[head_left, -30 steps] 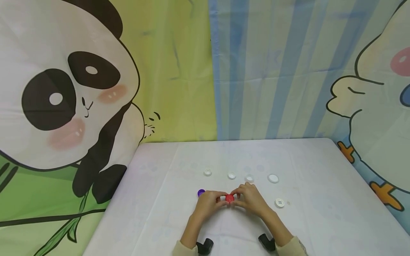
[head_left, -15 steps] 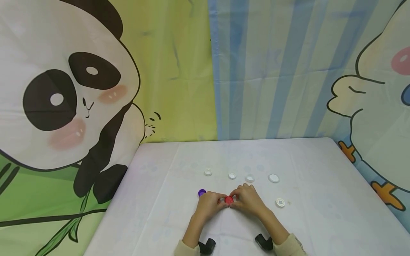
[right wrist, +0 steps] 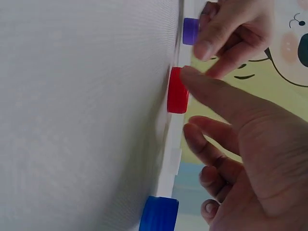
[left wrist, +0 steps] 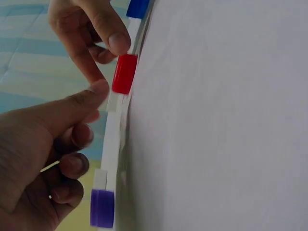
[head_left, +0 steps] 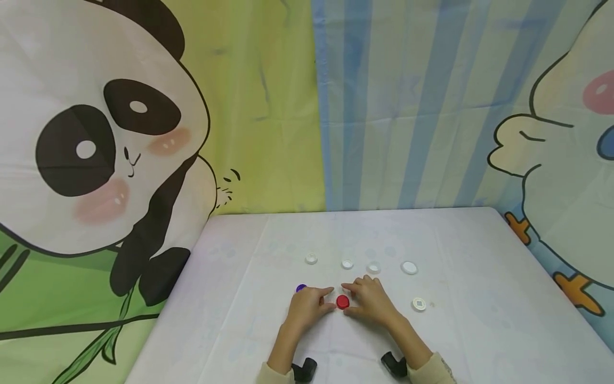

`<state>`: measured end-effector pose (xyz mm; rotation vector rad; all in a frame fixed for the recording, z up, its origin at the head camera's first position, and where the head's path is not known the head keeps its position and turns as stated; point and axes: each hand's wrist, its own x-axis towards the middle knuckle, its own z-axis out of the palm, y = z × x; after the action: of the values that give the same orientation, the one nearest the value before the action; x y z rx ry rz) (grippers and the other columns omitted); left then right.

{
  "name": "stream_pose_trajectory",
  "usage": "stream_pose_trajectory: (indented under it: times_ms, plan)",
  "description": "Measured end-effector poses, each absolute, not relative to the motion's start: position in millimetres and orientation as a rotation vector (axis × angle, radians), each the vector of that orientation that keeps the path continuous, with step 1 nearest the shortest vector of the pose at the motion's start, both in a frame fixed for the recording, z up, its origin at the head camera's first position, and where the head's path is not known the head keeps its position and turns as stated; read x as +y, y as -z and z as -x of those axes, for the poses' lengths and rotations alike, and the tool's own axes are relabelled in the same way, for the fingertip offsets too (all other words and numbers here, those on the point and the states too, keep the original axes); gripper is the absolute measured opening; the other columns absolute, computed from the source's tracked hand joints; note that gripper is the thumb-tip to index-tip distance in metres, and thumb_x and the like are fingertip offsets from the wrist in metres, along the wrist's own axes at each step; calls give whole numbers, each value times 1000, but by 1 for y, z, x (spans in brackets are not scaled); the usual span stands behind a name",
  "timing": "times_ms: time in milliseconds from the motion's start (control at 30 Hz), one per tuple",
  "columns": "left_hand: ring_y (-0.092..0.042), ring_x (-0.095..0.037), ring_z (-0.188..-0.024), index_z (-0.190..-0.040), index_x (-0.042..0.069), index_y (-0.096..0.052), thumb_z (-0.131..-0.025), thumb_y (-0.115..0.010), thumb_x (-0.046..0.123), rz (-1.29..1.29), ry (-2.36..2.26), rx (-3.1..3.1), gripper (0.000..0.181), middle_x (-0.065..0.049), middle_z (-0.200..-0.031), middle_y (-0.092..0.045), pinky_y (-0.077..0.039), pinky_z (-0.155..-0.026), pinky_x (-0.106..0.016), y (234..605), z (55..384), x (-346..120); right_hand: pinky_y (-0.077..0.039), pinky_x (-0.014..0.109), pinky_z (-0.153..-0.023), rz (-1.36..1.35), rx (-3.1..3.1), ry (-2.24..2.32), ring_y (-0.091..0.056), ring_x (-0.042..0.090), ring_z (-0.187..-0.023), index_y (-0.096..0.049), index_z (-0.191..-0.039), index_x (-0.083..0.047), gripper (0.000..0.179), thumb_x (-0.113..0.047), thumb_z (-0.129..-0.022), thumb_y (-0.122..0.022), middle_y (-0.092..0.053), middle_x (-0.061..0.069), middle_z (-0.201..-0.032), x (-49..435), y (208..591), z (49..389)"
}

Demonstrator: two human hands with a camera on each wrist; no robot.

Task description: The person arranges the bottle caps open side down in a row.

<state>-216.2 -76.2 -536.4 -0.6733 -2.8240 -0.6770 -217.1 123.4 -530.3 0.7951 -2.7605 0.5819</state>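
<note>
A red bottle cap [head_left: 342,302] lies on the white-covered table [head_left: 268,341] between the two hands. The left hand [head_left: 307,308] is just left of it, thumb and forefinger spread and apart from the cap. On the other side the right hand [head_left: 371,300] has its forefinger lifted off; its thumb tip overlaps the cap's edge in the right wrist view. A purple bottle cap [left wrist: 102,208] sits beyond the left hand, which partly covers it in the head view. A blue bottle cap [right wrist: 159,213] shows in the right wrist view and is hidden behind the right hand in the head view.
Several white round caps stand behind the hands, among them one at the far left [head_left: 310,258] and a larger one [head_left: 409,268]. Another white disc [head_left: 419,304] lies to the right. Printed curtains [head_left: 268,106] hang along the table's back and sides.
Both hands gripped the red cap between them earlier and brought it slightly toward the person. Now their fingers have spread and let it go on the table.
</note>
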Motion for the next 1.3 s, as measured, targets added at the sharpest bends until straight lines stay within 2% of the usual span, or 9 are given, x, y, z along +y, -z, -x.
stream_pose_trajectory:
  times_ms: [100, 267, 533, 800, 1067, 1300]
  plan:
    - [-36, 1, -49, -107, 18, -67, -74, -71, 35, 602, 761, -2757, 37, 15, -55, -45, -31, -46, -17, 530, 217, -92, -28, 26, -63, -782, -2731, -602, -41, 9, -71, -66, -107, -13, 54, -41, -62, -78, -54, -8, -74, 117, 526, 215]
    - [-38, 1, -48, -106, 14, -68, -77, -70, 28, 463, 938, -2676, 32, 12, -59, -52, -33, -44, -17, 521, 220, -123, -30, 28, -64, -724, -2673, -693, -41, 9, -70, -67, -104, -12, 43, -36, -69, -75, -57, -7, -73, 98, 521, 212]
    - [-43, -3, -54, -112, 12, -64, -78, -69, 20, 454, 1039, -2872, 35, 8, -68, -55, -36, -49, -20, 521, 223, -157, -30, 28, -66, -722, -2700, -684, -43, 9, -71, -67, -103, -17, 40, -36, -68, -75, -58, -8, -73, 55, 523, 217]
    - [-45, -4, -59, -107, 13, -66, -76, -71, 22, 475, 1062, -2895, 33, 6, -72, -58, -38, -53, -20, 534, 229, -162, -27, 28, -61, -605, -2732, -574, -42, 11, -65, -71, -94, -17, 34, -31, -64, -78, -55, -9, -66, 23, 527, 229]
    - [-45, -3, -56, -101, 18, -69, -75, -71, 26, 488, 1057, -2874, 27, 6, -69, -57, -37, -51, -20, 543, 230, -159, -27, 28, -58, -551, -2733, -527, -41, 12, -61, -73, -86, -17, 29, -31, -62, -79, -51, -8, -60, 17, 536, 234]
    - [-46, -4, -58, -101, 17, -69, -76, -70, 25, 504, 1079, -2857, 26, 6, -69, -58, -38, -53, -21, 542, 230, -159, -26, 27, -58, -563, -2721, -556, -42, 11, -61, -73, -83, -16, 27, -32, -63, -79, -51, -8, -60, 17, 537, 234]
